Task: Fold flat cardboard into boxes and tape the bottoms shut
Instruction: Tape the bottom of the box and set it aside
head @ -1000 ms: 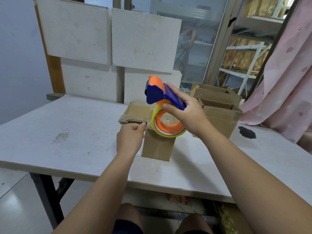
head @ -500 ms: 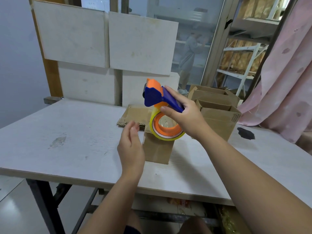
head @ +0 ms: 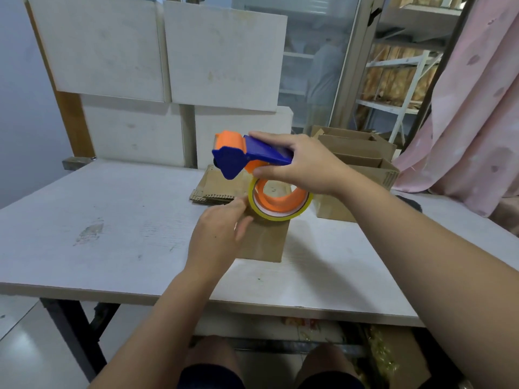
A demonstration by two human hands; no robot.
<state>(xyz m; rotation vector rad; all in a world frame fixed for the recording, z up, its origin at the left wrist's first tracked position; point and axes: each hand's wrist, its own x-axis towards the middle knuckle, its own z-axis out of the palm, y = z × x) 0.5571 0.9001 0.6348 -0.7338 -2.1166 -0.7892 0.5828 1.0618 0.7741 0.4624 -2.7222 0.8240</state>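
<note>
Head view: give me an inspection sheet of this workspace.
Surface: white table, scuffed patch at left.
Job's things: small box upright; tape dispenser held above it; flat cardboard behind; open boxes far right.
Clutter: dark patch at right, unclear.
Hands: left hand touches the small box, fingers straight; right hand grips the tape dispenser.
Cables: nothing seen.
Surroundings: white panels, pink curtain, shelves.

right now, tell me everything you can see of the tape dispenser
The tape dispenser looks plastic: a blue handle and head, an orange roller at the front, an orange hub carrying a yellowish tape roll. The right hand grips the handle, holding it above the cardboard box, roll lowest. Fingertips of the left hand lie beside the roll; contact unclear.
</note>
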